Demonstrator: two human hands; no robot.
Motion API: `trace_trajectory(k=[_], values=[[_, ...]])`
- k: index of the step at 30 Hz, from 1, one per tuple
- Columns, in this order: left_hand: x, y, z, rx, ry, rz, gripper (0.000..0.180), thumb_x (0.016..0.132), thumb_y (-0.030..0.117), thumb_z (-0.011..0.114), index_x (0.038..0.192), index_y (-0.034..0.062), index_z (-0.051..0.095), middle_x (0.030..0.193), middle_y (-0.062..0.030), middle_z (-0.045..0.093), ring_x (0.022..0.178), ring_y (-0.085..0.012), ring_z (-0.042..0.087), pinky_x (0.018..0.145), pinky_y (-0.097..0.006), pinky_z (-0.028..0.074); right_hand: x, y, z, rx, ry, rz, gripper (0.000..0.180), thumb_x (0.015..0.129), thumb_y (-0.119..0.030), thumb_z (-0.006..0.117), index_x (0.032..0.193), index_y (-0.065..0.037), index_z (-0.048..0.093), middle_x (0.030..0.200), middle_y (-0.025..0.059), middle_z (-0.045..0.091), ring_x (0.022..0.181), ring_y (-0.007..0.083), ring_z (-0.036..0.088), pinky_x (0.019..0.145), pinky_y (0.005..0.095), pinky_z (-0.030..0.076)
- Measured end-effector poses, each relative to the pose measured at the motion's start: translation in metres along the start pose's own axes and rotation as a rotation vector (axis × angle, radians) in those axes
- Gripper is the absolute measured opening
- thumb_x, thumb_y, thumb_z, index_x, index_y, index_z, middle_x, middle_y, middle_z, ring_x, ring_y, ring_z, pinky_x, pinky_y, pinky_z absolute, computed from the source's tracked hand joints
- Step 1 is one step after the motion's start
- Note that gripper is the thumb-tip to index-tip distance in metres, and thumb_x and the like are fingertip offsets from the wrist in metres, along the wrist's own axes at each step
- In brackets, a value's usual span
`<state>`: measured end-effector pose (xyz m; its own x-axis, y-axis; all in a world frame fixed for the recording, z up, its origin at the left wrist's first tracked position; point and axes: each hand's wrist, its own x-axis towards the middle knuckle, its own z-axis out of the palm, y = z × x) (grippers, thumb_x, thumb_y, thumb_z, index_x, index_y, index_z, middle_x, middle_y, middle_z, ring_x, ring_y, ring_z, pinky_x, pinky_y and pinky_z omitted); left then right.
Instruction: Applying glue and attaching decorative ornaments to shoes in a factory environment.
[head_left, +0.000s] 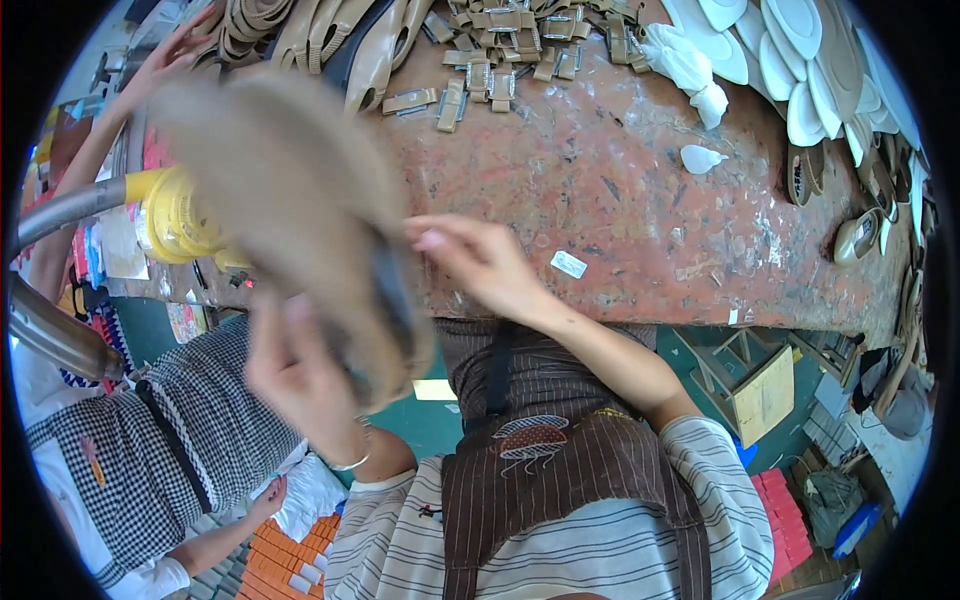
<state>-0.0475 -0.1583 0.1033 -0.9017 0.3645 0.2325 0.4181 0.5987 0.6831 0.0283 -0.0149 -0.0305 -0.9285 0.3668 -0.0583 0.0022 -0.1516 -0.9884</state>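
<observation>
**Brown shoe held up over the worktable**

With twelve o'clock at the top of the view, a tan-brown shoe [290, 190], blurred, is up at ten o'clock, above the near edge of the scuffed red-brown worktable [610, 215]. The left hand [305, 365], at eight o'clock, grips its lower side. The right hand [482, 262] is just above the centre, fingers bent and pointing to nine o'clock, tips right beside the shoe; whether they touch it or pinch anything, I cannot tell.

Tan buckled straps [500, 60] are heaped at twelve o'clock. A crumpled white bag [685, 65] lies between one and two, white sole-shaped pieces [795, 60] are stacked towards two, and a small white label [568, 264] lies at two, nearer the centre. A yellow ribbed hose fitting [180, 215] stands between nine and ten. A co-worker in a checked apron [190, 420] is at eight.
</observation>
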Motion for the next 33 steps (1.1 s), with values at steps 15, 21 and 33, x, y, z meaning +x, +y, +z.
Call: trace_trajectory(k=[15,21,33], values=[[-0.026,0.007,0.118,-0.262,0.143,0.001,0.014,0.094,0.007,0.052,0.086,-0.004,0.055,0.079,-0.0069,0.049,0.071,-0.0141,0.046,0.066,-0.028,0.041,-0.091,-0.009,-0.172,-0.499,1.024,-0.014,0.029,0.088,-0.009,0.066,0.115,0.0,0.058,0.097,0.0053,0.057,0.078,0.01,0.057,0.062,0.0227,0.049],[-0.048,0.044,0.116,-0.197,-0.397,0.159,0.006,0.086,-0.001,0.056,0.092,-0.0003,0.057,0.08,-0.0162,0.056,0.069,-0.0315,0.058,0.062,-0.035,0.046,-0.066,-0.007,-0.195,-0.661,0.956,0.009,0.041,0.079,-0.013,0.076,0.115,-0.002,0.061,0.09,0.0053,0.059,0.073,0.0091,0.056,0.059,0.0215,0.048],[-0.022,0.029,0.103,0.337,-0.802,0.436,0.046,0.073,0.009,0.072,0.116,0.011,0.056,0.09,-0.01,0.062,0.069,-0.0338,0.063,0.064,-0.044,0.052,-0.059,0.002,-0.205,-0.593,0.982,0.082,0.02,0.083,-0.01,0.072,0.099,0.0,0.067,0.083,0.0019,0.063,0.068,0.0065,0.055,0.059,0.0215,0.045]])
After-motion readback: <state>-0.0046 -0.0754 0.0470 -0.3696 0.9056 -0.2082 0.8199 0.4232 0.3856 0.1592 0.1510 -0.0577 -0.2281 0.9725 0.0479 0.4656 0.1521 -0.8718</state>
